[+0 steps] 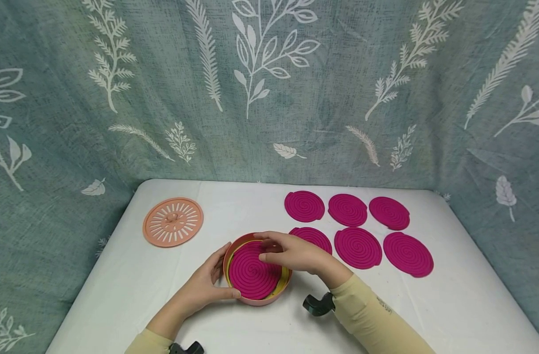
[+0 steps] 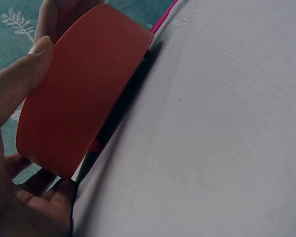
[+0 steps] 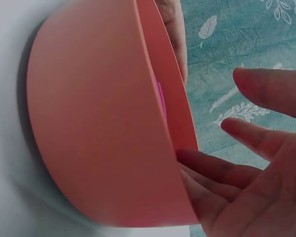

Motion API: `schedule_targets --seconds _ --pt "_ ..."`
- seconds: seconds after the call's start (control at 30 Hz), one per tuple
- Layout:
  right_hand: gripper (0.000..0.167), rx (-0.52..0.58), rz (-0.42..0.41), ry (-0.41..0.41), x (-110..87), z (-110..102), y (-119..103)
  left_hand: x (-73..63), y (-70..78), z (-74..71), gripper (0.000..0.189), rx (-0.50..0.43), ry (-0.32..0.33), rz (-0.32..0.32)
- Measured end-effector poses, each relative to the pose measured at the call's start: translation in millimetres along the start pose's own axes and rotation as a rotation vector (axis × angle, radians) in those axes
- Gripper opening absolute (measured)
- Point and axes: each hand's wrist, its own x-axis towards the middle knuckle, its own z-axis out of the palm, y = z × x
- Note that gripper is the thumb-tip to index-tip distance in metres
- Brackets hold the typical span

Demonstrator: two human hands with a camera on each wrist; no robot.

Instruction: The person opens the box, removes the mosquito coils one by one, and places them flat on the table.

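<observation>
A round coral-coloured box (image 1: 266, 301) stands on the table in front of me, with a magenta mosquito coil (image 1: 251, 273) lying in it over something yellow (image 1: 283, 280). My left hand (image 1: 203, 286) holds the box from the left, thumb at its near edge and fingers curved round the side; the left wrist view shows the thumb against the wall (image 2: 79, 84). Over the far right part of the box reaches my right hand (image 1: 293, 253). In the right wrist view some of its fingers dip past the rim, while the thumb and another finger stand apart, pinching nothing.
Several more magenta coils (image 1: 357, 247) lie in two rows on the right of the white table (image 1: 97, 305). A coral slotted lid (image 1: 173, 216) rests at the back left. A patterned green cloth (image 1: 260, 137) hangs behind the table.
</observation>
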Motion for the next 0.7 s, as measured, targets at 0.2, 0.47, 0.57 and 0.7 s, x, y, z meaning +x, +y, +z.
schedule_targets --seconds 0.2,0.47,0.57,0.7 --pt "0.056 0.040 0.008 -0.009 1.2 -0.4 -0.5 0.3 0.4 0.2 0.119 0.012 0.010 -0.010" --pt "0.056 0.084 0.001 0.013 1.2 -2.3 -0.5 0.3 -1.0 0.5 0.117 -0.002 0.000 0.003" --pt "0.055 0.104 -0.001 0.038 1.2 -3.5 0.2 0.3 -1.3 1.1 0.116 -0.009 0.000 0.005" --pt "0.053 0.141 -0.012 0.056 2.6 -4.2 3.0 0.6 -1.9 1.3 0.115 -0.017 0.000 0.007"
